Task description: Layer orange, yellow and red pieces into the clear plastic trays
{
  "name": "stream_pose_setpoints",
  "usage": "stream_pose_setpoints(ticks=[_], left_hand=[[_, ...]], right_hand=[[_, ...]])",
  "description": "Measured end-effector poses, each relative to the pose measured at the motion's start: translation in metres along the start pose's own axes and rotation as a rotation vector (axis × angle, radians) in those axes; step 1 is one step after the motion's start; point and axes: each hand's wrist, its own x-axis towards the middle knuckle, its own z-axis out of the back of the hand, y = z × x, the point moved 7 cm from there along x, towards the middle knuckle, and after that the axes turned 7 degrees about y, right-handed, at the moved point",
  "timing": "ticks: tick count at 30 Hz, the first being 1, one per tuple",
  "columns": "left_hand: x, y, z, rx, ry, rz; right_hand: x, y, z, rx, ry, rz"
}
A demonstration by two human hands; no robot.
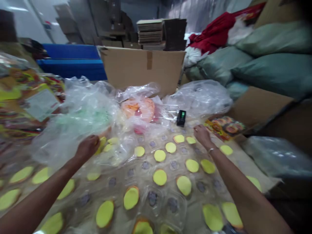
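Note:
My left hand (88, 145) is closed at the edge of a clear plastic bag (83, 120), right beside some yellow oval pieces (100, 145). What its fingers hold, if anything, I cannot make out. Over the far right part of the surface, my right hand (202, 135) has its fingers curled together; their contents are hidden by blur. Near it lie a flat yellow disc (190, 140) and a printed food-picture card (226, 126). Clear plastic trays (173, 205) with small dark round parts cover the surface, and many yellow discs with orange rims (159, 177) sit among them.
A small black box with a green light (181, 118) stands beyond the trays. Orange pieces (140, 109) lie under clear plastic. A cardboard box (142, 70) closes off the back. Green sacks (275, 71) are piled at right, and printed packaging (29, 97) stands at left.

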Motion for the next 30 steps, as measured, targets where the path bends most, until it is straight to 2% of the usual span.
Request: stream_pose_setpoints(ticks=[2, 4, 6, 7, 10, 12, 15, 17, 19, 22, 24, 27, 30], left_hand=[[0.002, 0.003, 0.011, -0.233, -0.125, 0.068], [0.001, 0.01, 0.019, -0.608, -0.257, 0.234], [-0.003, 0.006, 0.018, -0.957, -0.319, 0.393], [-0.007, -0.002, 0.016, -1.07, -0.314, 0.442], [-0.023, -0.035, 0.009, -1.194, -0.241, 0.464], [-0.039, -0.062, -0.005, -1.254, -0.124, 0.43], [-0.07, -0.103, -0.034, -1.38, 0.069, 0.356], [-0.09, -0.12, -0.049, -1.409, 0.142, 0.312], [-0.104, -0.125, -0.053, -1.328, 0.095, 0.292], [-0.12, -0.123, -0.052, -1.206, -0.047, 0.351], [-0.128, -0.13, -0.061, -1.277, -0.002, 0.391], [-0.134, -0.147, -0.076, -1.455, 0.143, 0.38], [-0.129, -0.142, -0.08, -1.544, 0.15, 0.472]], right_hand=[[-0.016, 0.032, 0.012, 0.115, -0.008, 0.129], [-0.037, 0.068, 0.02, 0.299, 0.021, 0.285], [-0.064, 0.109, 0.025, 0.473, 0.085, 0.429], [-0.078, 0.131, 0.028, 0.555, 0.123, 0.488], [-0.118, 0.196, 0.034, 0.842, 0.249, 0.605], [-0.138, 0.239, 0.034, 1.091, 0.377, 0.604], [-0.16, 0.295, 0.019, 1.457, 0.689, 0.462], [-0.172, 0.322, 0.008, 1.611, 0.881, 0.355], [-0.178, 0.334, 0.003, 1.698, 0.942, 0.289], [-0.185, 0.333, 0.001, 1.79, 0.871, 0.179], [-0.19, 0.33, 0.001, 1.812, 0.819, 0.133], [-0.196, 0.326, 0.003, 1.83, 0.765, 0.135], [-0.195, 0.315, -0.001, 1.963, 0.746, 0.028]])
